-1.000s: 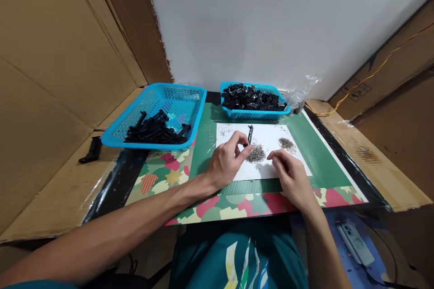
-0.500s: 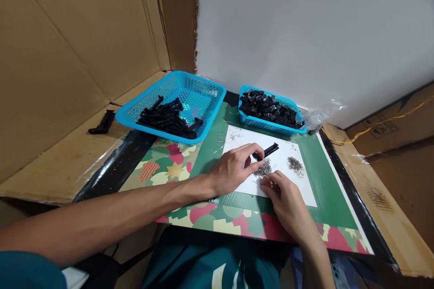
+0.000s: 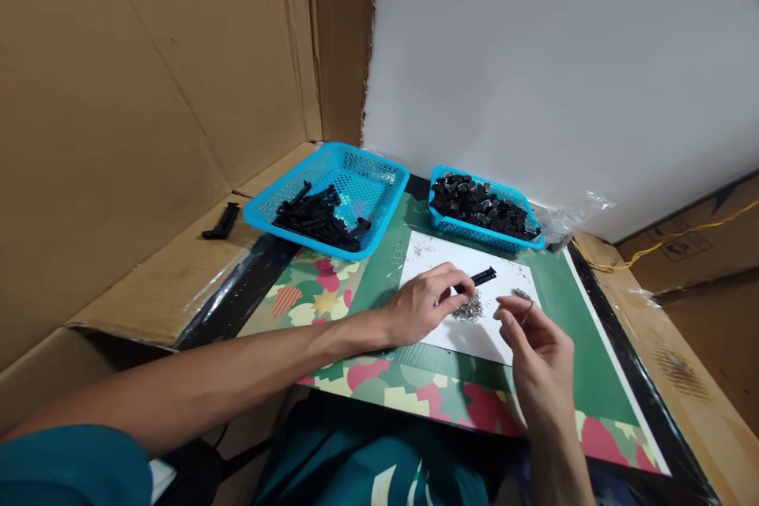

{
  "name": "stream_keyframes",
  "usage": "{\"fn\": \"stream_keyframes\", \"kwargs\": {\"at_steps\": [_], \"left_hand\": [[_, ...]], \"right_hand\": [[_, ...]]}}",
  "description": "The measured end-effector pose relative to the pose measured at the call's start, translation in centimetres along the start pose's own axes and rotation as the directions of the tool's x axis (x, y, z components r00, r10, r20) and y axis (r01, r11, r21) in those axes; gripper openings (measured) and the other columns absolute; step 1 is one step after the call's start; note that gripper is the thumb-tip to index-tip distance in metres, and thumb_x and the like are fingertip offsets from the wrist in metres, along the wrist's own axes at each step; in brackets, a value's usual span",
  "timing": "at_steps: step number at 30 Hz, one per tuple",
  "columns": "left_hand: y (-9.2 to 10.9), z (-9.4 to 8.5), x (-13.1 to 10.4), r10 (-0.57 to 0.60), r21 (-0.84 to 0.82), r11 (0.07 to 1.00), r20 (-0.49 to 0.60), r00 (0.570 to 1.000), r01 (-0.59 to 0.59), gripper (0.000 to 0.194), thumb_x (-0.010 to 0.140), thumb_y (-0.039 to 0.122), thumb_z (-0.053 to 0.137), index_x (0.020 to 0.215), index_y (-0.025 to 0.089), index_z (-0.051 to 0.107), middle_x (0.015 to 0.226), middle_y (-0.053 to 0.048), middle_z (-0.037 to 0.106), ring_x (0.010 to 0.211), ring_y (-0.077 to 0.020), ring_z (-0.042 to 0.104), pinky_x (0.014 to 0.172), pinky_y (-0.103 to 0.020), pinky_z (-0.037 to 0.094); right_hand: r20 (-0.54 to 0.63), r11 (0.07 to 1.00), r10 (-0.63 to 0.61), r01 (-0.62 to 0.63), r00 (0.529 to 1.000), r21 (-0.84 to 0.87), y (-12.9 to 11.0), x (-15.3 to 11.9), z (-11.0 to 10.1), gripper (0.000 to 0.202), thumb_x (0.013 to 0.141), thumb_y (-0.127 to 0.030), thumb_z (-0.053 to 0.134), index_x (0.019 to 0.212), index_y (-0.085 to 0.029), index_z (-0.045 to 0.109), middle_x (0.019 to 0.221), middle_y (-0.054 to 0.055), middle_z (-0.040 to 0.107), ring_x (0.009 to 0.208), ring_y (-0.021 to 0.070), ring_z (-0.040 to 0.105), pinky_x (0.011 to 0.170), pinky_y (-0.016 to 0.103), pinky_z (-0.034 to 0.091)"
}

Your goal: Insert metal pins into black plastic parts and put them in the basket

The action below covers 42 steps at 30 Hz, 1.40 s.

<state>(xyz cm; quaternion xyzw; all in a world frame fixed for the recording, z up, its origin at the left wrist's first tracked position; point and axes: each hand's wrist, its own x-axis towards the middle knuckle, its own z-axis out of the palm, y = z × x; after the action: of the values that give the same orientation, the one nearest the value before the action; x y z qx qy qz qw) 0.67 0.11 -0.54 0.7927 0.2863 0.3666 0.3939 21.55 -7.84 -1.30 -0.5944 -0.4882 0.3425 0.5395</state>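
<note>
My left hand (image 3: pixel 422 307) is closed on a long black plastic part (image 3: pixel 483 277) with a channel along it, held by one end above the white sheet (image 3: pixel 508 273). Just below that part lies a pile of tiny silvery metal pieces (image 3: pixel 470 308). My right hand (image 3: pixel 544 352) is raised at the sheet's right side, thumb and forefinger in a pinch. Whatever sits between those fingertips is too small to make out. Partly hidden behind the right hand is a second pile of small metal pieces (image 3: pixel 522 294).
A blue basket (image 3: pixel 388 209) at the back left holds black long parts (image 3: pixel 320 215). Another blue basket (image 3: pixel 468 233) holds small black pieces (image 3: pixel 483 205). One black part (image 3: pixel 222 221) lies on cardboard at left. A clear plastic bag (image 3: pixel 563 225) and yellow cord (image 3: pixel 652 245) are at right.
My right hand has lifted away from the middle metal pile and moved right. The left hand still grips the black part. The whole view has shifted a little.
</note>
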Motion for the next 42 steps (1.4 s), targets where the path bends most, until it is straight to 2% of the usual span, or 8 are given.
{"fn": "stream_keyframes", "kwargs": {"at_steps": [7,11,17,23,27,34,39,42], "left_hand": [[0.1,-0.2,-0.3,0.021,-0.023,1.000,0.046,0.999,-0.020,0.016,0.104,0.025,0.061,0.111,0.020,0.075,0.106,-0.006,0.069,0.088,-0.0166,0.065,0.079,-0.027,0.051],[0.1,0.0,-0.5,0.046,-0.029,0.999,0.060,0.997,-0.044,0.015,0.104,0.022,0.062,0.111,0.020,0.075,0.108,-0.005,0.068,0.090,-0.0156,0.065,0.080,-0.026,0.050],[0.1,0.3,0.0,-0.010,-0.034,0.999,0.009,1.000,0.010,0.014,0.102,0.021,0.060,0.107,0.020,0.074,0.108,-0.004,0.067,0.079,-0.0130,0.061,0.072,-0.026,0.049],[-0.4,0.2,0.1,0.002,-0.002,1.000,0.028,1.000,-0.002,0.015,0.102,0.021,0.060,0.107,0.021,0.074,0.106,-0.002,0.068,0.073,-0.0114,0.058,0.072,-0.026,0.048],[-0.6,0.1,0.1,0.009,0.005,1.000,0.070,0.997,-0.010,0.016,0.105,0.023,0.057,0.109,0.022,0.072,0.109,-0.004,0.068,0.082,-0.0142,0.063,0.076,-0.027,0.050],[-0.5,0.2,0.2,0.009,-0.037,0.999,0.031,0.999,-0.008,0.015,0.107,0.026,0.055,0.121,0.023,0.059,0.113,-0.004,0.070,0.096,-0.0189,0.067,0.087,-0.032,0.054],[-0.3,0.3,0.2,-0.032,-0.055,0.998,-0.023,0.999,0.031,0.013,0.105,0.026,0.057,0.118,0.023,0.057,0.112,-0.003,0.069,0.092,-0.0171,0.066,0.082,-0.030,0.054],[-0.3,0.4,0.2,-0.013,-0.048,0.999,-0.008,1.000,0.012,0.012,0.105,0.026,0.057,0.116,0.022,0.059,0.112,-0.003,0.069,0.090,-0.0170,0.067,0.081,-0.030,0.055]], "right_hand": [[-0.053,0.970,0.024,-0.010,0.998,0.244,0.5,-0.1,1.7,0.026,0.094,-0.046,0.078,0.094,-0.021,0.072,0.089,0.003,0.066,0.066,0.0130,0.046,0.061,0.027,0.038],[-0.060,0.998,-0.055,0.056,0.997,0.001,0.6,-0.4,0.6,0.023,0.096,-0.044,0.075,0.095,-0.021,0.075,0.095,0.006,0.070,0.082,0.0194,0.057,0.072,0.030,0.043],[0.142,0.963,-0.007,0.045,0.990,-0.266,1.0,-1.3,-0.5,0.029,0.097,-0.045,0.068,0.092,-0.020,0.080,0.092,0.008,0.075,0.082,0.0233,0.062,0.074,0.033,0.046],[-0.066,0.953,-0.020,-0.001,0.998,-0.302,1.7,-0.6,-1.7,0.036,0.096,-0.050,0.065,0.097,-0.019,0.082,0.084,0.008,0.077,0.083,0.0259,0.068,0.074,0.034,0.051],[-0.145,0.907,-0.061,-0.006,0.988,-0.422,2.4,1.7,-4.0,0.038,0.089,-0.052,0.070,0.093,-0.017,0.082,0.079,0.009,0.076,0.064,0.0207,0.059,0.059,0.032,0.044],[0.041,0.888,-0.042,0.056,0.998,-0.456,0.9,5.3,-3.5,0.031,0.085,-0.047,0.074,0.083,-0.017,0.081,0.076,0.005,0.071,0.059,0.0149,0.051,0.056,0.029,0.040],[0.332,0.926,0.095,0.039,0.938,-0.375,-0.4,3.8,-2.5,0.029,0.089,-0.046,0.075,0.084,-0.018,0.080,0.066,-0.001,0.058,0.057,0.0131,0.046,0.052,0.026,0.031],[0.376,0.939,0.100,0.037,0.921,-0.342,-0.2,2.9,-2.3,0.028,0.089,-0.046,0.076,0.087,-0.018,0.082,0.063,-0.003,0.056,0.057,0.0126,0.043,0.053,0.026,0.031]]}}
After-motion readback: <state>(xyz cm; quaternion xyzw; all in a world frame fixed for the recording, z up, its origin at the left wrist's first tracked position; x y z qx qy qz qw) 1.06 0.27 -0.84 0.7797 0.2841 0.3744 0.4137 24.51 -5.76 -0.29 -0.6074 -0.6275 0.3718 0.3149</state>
